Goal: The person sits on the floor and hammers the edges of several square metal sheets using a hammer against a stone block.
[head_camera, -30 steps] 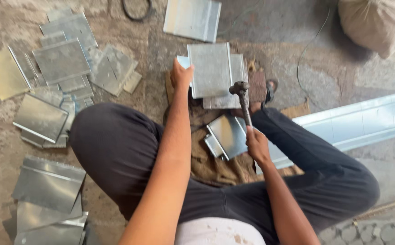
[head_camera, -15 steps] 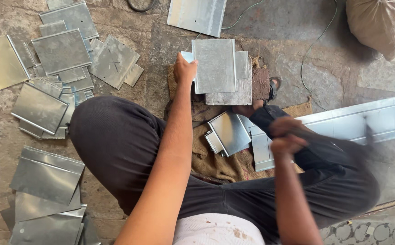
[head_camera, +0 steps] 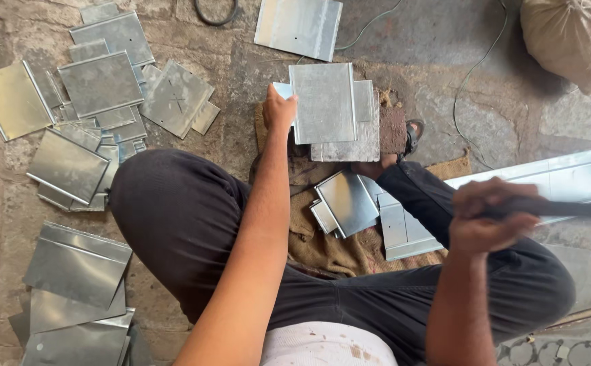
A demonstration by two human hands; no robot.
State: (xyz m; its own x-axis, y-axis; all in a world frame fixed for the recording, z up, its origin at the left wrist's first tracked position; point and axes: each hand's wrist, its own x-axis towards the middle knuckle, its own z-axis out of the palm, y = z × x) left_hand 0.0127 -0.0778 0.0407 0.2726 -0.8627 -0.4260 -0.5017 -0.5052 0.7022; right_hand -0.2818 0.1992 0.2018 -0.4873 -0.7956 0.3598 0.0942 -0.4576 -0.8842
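Observation:
My left hand [head_camera: 280, 107] presses on the left edge of a grey sheet-metal piece [head_camera: 324, 102] that lies on top of a small stack of similar pieces on the stone floor. My right hand [head_camera: 488, 215] is drawn back to the right, above my right knee, fingers closed around the dark handle of a hammer [head_camera: 566, 209]; the handle is blurred and its head is out of view. Between my legs a folded metal piece [head_camera: 348, 200] rests on a brown sackcloth [head_camera: 336, 251].
Several cut metal sheets [head_camera: 99, 88] lie scattered at the upper left, and a pile [head_camera: 75, 271] sits at the lower left. A long metal channel [head_camera: 566, 177] runs to the right. A sack [head_camera: 573, 41] sits top right, a thin cable [head_camera: 475, 74] crosses the floor.
My right hand has swung the hammer away from the sheet, back toward my right side. My left hand has stayed on the sheet's edge.

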